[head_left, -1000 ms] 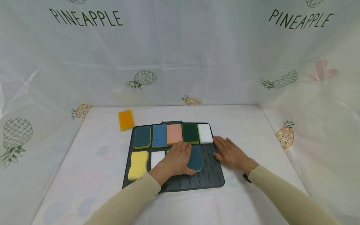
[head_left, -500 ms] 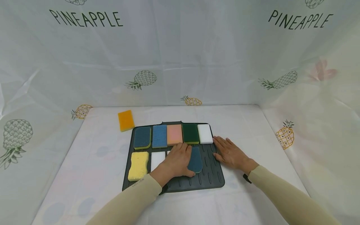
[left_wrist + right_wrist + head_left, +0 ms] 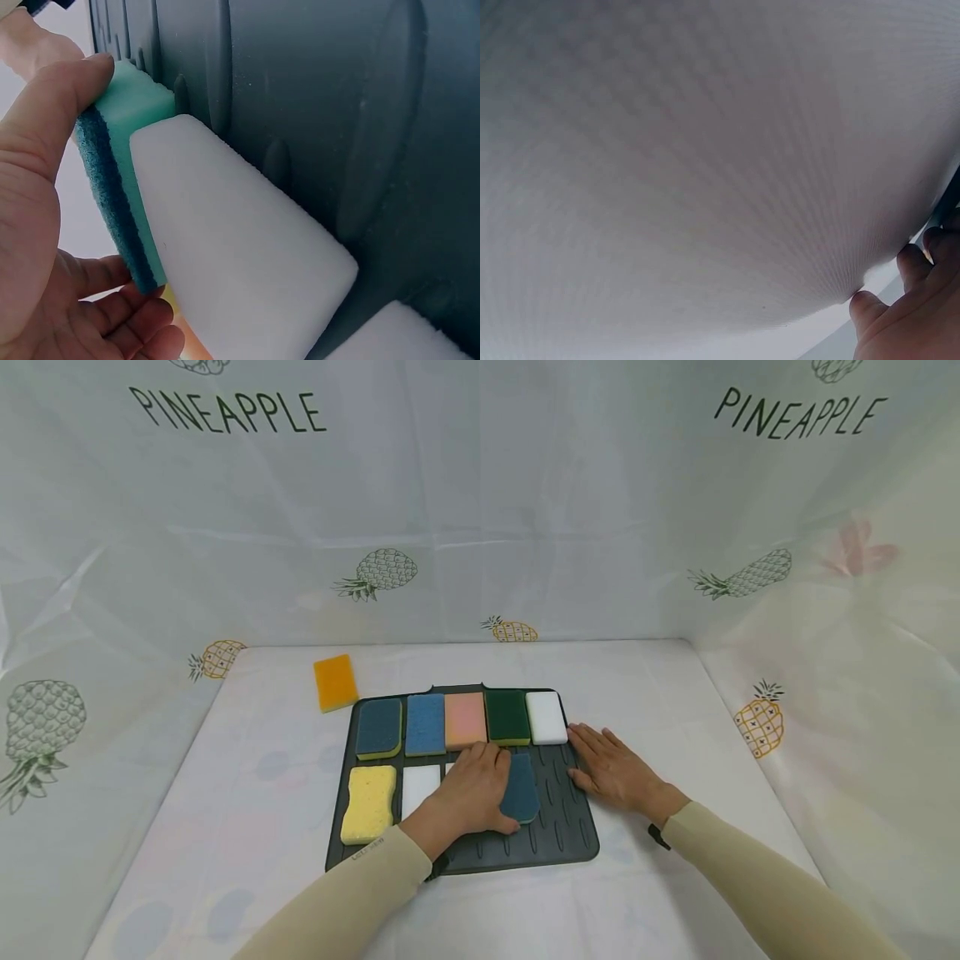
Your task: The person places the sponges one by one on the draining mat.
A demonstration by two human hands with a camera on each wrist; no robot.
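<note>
My left hand (image 3: pixel 471 787) grips a sponge with a dark blue scouring face (image 3: pixel 522 789) on the front row of a black ridged mat (image 3: pixel 558 827). In the left wrist view this sponge (image 3: pixel 127 176) shows a mint-green body, with the thumb at its near end and fingers at its far end. A white sponge (image 3: pixel 240 240) lies right beside it, mostly covered by the hand in the head view. My right hand (image 3: pixel 617 774) lies on the tablecloth with fingers extended, fingertips at the mat's right edge.
Along the mat's back row sit dark blue, blue (image 3: pixel 425 724), pink (image 3: pixel 465 720), dark green (image 3: pixel 507 717) and white (image 3: pixel 547 717) sponges. Front left are a yellow sponge (image 3: pixel 369 804) and another white one (image 3: pixel 420 787). An orange sponge (image 3: pixel 335 682) lies off the mat, back left.
The left hand and the sponge it holds have shifted very slightly toward the person. My right hand and the other sponges stay in place.
</note>
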